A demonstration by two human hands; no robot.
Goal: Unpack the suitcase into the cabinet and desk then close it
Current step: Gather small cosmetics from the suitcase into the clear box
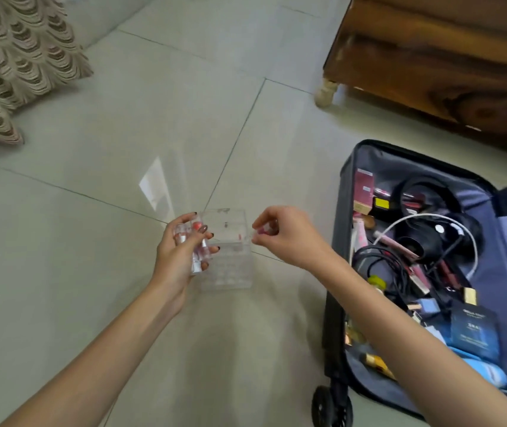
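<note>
- Our left hand (181,251) was curled round a little bunch of small clear tubes (198,241) with red and pink inside; our right hand (283,234) pinched one small pink tube (261,232) between thumb and fingertip, just above the clear plastic box (230,272).
- The clear plastic box stood on the tiled floor (92,149) between our hands; it seemed to have rows of little holes, and we think they were for tubes like these.
- The tubes looked light, hard and smooth; we guessed they could slip or roll, so a pinch round the middle of each one seemed best.
- The box looked light and stiff but easy to crack; we would lift it with both hands by its side walls, kept level so nothing tipped out.
- The suitcase (347,167) lay open on the floor to our right, near the box but not touching it; inside were black headphones (443,223), a white cable (412,218), a dark blue box (474,331) and more make-up.
- Brown wooden furniture (431,72), maybe the cabinet, stood behind the suitcase; most of the unpacking looked not yet done.
</note>
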